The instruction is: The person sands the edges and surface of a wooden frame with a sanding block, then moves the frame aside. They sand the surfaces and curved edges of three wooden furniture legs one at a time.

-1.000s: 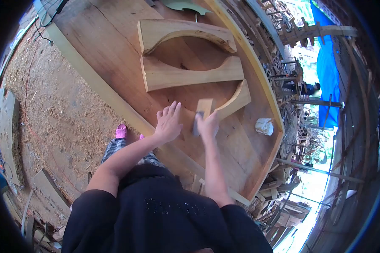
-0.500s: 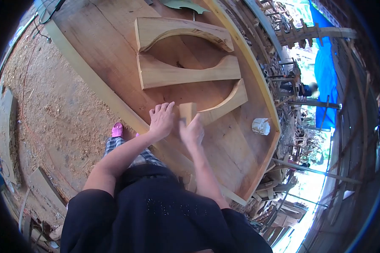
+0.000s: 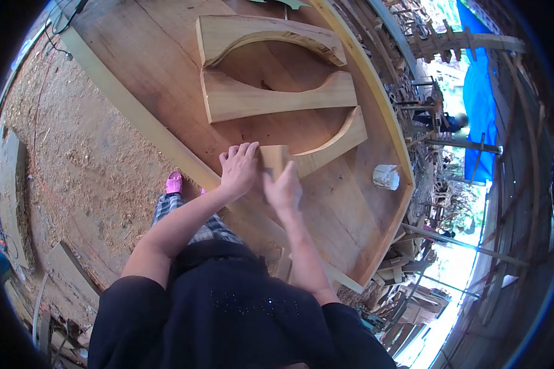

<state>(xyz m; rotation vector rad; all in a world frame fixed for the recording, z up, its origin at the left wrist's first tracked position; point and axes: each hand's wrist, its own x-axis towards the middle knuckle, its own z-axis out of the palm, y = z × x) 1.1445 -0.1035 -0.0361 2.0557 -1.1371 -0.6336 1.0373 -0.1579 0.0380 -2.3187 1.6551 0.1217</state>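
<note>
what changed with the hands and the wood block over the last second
The right hand drew the small wood block leftward along the board, from the tip of the nearest curved piece to beside the left hand. The right hand kept hold of the block throughout. The left hand stayed flat on the board, and the two other curved pieces and the white cup did not move on the large board.

A large wooden panel [image 3: 166, 67] with a raised pale rim is seen. Three curved wooden pieces [image 3: 271, 98] are laid on it: two toward the far end, a third near the right edge. A white cup [image 3: 386, 177] is set by the right edge, toward the near corner.
</note>
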